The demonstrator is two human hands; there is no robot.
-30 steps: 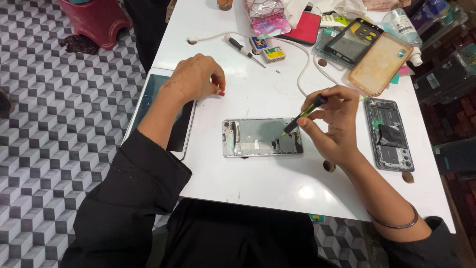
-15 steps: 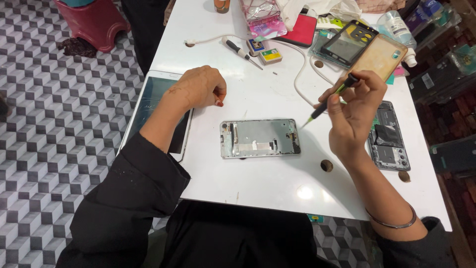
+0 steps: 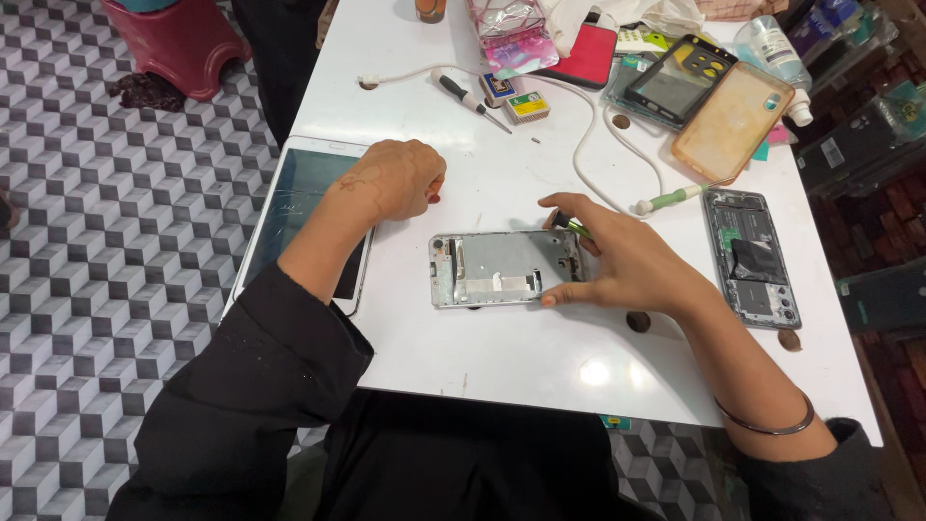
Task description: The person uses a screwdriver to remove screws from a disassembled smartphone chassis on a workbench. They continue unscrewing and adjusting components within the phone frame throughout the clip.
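Gripping the right end of the phone frame [image 3: 506, 268], the right hand [image 3: 627, 265] also pinched a small green-tipped tool [image 3: 575, 228]. Loosely curled, holding nothing, the left hand [image 3: 400, 178] rested beside a tablet [image 3: 289, 207]. Frame lay stripped, mid-table; a separate phone body [image 3: 752, 256] lay apart, seemingly unassembled.

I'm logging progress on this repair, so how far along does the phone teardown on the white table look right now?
Done: the silver phone frame lies opened on the white table, and a stripped phone body with exposed circuit boards sits apart on the right. In hand: the right hand grips the frame's end with a green-handled tool tucked in; the left hand rests closed beside a white tablet. Left: the two halves remain separate.
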